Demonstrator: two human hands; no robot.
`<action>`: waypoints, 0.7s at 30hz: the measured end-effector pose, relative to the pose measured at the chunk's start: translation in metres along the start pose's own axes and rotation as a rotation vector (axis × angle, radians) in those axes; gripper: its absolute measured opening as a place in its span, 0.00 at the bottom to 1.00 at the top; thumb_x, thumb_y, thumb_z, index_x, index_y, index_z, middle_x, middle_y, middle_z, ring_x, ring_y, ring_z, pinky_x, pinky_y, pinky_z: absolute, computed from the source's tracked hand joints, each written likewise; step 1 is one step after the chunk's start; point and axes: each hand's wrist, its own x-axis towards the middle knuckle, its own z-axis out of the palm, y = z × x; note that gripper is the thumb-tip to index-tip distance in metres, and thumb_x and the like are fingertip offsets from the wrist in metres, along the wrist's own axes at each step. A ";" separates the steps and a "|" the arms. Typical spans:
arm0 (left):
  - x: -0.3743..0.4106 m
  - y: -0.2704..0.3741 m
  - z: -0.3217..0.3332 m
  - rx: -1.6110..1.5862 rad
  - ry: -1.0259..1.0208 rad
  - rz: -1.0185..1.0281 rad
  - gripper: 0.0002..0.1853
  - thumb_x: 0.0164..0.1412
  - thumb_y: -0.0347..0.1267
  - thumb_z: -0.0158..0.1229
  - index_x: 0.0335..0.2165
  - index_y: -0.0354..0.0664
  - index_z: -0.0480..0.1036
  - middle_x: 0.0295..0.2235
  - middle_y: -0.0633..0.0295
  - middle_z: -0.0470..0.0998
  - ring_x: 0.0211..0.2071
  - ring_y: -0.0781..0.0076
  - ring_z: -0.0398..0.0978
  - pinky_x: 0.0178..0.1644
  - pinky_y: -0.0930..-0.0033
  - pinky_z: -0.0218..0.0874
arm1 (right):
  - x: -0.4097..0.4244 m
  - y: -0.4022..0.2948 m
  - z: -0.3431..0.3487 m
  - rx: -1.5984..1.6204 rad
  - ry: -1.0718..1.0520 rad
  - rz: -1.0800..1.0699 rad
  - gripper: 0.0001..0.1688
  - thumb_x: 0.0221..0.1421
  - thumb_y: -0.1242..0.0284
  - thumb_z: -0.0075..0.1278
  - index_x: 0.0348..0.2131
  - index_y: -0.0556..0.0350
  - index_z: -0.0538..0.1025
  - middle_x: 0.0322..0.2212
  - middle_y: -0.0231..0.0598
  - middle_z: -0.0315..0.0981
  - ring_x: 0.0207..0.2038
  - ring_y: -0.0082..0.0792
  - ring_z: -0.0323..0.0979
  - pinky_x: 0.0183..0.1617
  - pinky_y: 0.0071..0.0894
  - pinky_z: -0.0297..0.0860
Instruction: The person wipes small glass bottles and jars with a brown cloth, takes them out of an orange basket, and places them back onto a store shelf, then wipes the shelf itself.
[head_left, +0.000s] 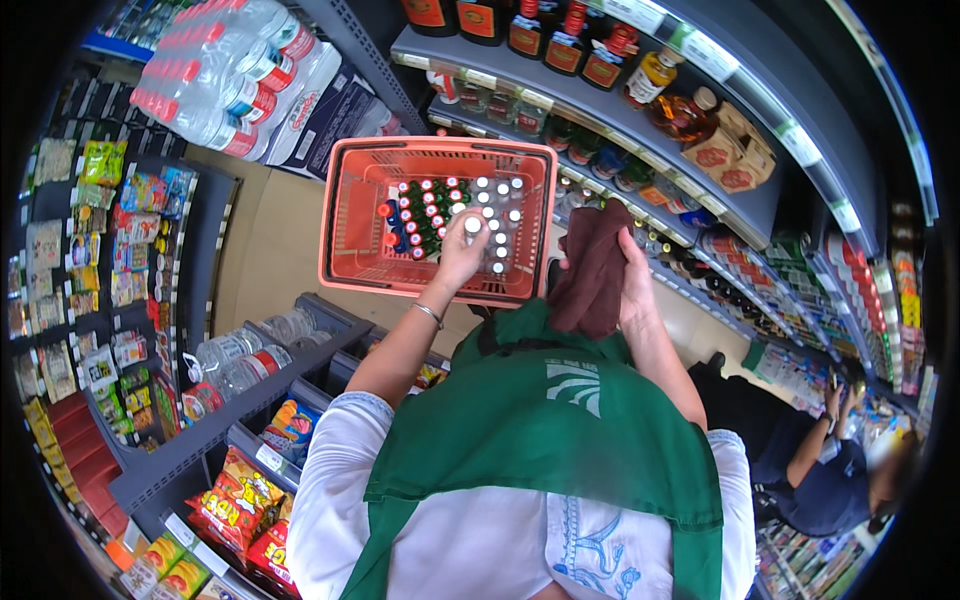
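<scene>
My left hand (463, 253) reaches into a red plastic shopping basket (352, 270), its fingers around a white-capped bottle (472, 224). Around it stand several small clear bottles with white caps (500, 238). Green bottles with red-and-white caps (426, 214) fill the basket's middle, and blue bottles with red caps (393, 225) stand at their left. To the right of the basket, my right hand (634, 274) holds a folded dark maroon cloth (592, 266). The cloth hides part of the fingers.
Liquor shelves (585, 97) rise at the right, close to the basket. Shrink-wrapped water bottles (232, 75) are stacked at upper left. Snack bins (240, 495) stand at lower left. A co-worker (810, 465) in dark clothes is at the right shelves. Beige tiled floor (262, 247) shows beside the basket.
</scene>
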 end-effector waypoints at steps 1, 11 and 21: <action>-0.005 -0.004 -0.002 0.000 -0.010 -0.033 0.06 0.52 0.27 0.58 0.31 0.40 0.71 0.40 0.56 0.71 0.46 0.62 0.67 0.51 0.65 0.57 | 0.006 0.004 -0.003 0.045 0.028 0.002 0.31 0.58 0.53 0.42 0.51 0.56 0.65 0.44 0.49 0.70 0.43 0.46 0.71 0.49 0.47 0.67; -0.020 -0.031 -0.055 0.228 0.149 -0.232 0.10 0.46 0.24 0.63 0.32 0.46 0.76 0.36 0.64 0.72 0.45 0.66 0.60 0.52 0.66 0.55 | 0.048 0.023 -0.006 0.036 0.078 0.055 0.34 0.56 0.49 0.43 0.50 0.58 0.66 0.45 0.49 0.69 0.45 0.50 0.69 0.53 0.51 0.63; -0.019 -0.040 -0.108 0.230 -0.378 -0.234 0.13 0.44 0.14 0.58 0.30 0.40 0.73 0.36 0.62 0.74 0.41 0.67 0.71 0.48 0.68 0.63 | 0.072 0.036 -0.012 0.025 0.078 0.170 0.31 0.58 0.51 0.42 0.51 0.55 0.66 0.47 0.46 0.69 0.48 0.44 0.68 0.54 0.49 0.63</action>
